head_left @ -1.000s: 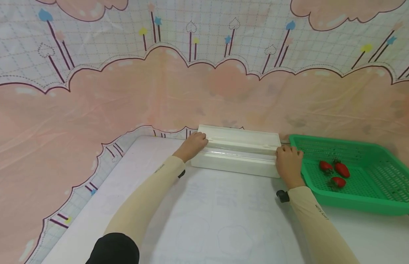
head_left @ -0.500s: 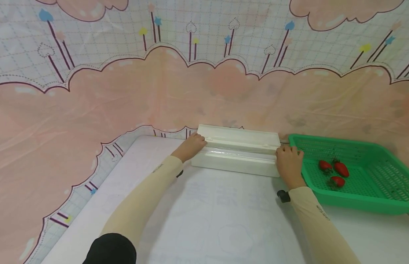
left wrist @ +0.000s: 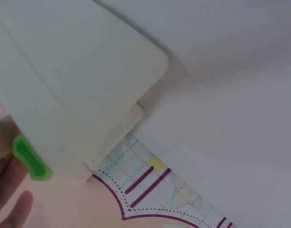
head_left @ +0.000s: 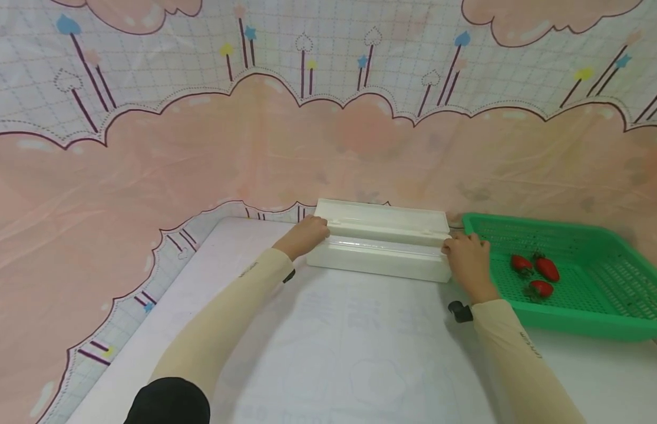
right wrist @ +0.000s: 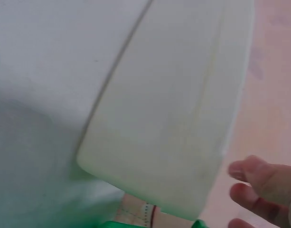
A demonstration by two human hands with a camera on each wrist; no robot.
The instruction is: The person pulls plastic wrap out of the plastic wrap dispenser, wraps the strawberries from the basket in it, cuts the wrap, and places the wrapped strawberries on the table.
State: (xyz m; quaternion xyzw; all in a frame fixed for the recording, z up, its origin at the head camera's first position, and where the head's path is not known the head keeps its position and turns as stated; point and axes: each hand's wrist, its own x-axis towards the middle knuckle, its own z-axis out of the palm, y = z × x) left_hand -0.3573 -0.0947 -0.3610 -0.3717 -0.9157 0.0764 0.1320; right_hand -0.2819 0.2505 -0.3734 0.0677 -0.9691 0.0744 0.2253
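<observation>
A white cling film dispenser (head_left: 378,265) lies across the far part of the table with its lid (head_left: 381,217) raised and a shiny strip of clear film (head_left: 383,245) along the opening. My left hand (head_left: 304,237) holds its left end, fingers curled at the lid's lower edge. In the left wrist view, those fingers sit beside a green plastic piece (left wrist: 32,159) on the dispenser's end. My right hand (head_left: 468,265) has bent fingers at the right end. In the right wrist view its fingertips (right wrist: 238,170) come together just off the dispenser's side; I cannot tell whether they pinch film.
To the right stands a green perforated basket (head_left: 588,330), close beside my right hand, with three strawberries (head_left: 547,269) in it. The white table (head_left: 360,335) spreads in front of the dispenser. A patterned cloth (head_left: 201,165) hangs right behind it.
My right hand has shifted slightly right and toward me, and its fingertips sit lower on the dispenser's end. The left hand has moved slightly left. The dispenser stays in place, lid up.
</observation>
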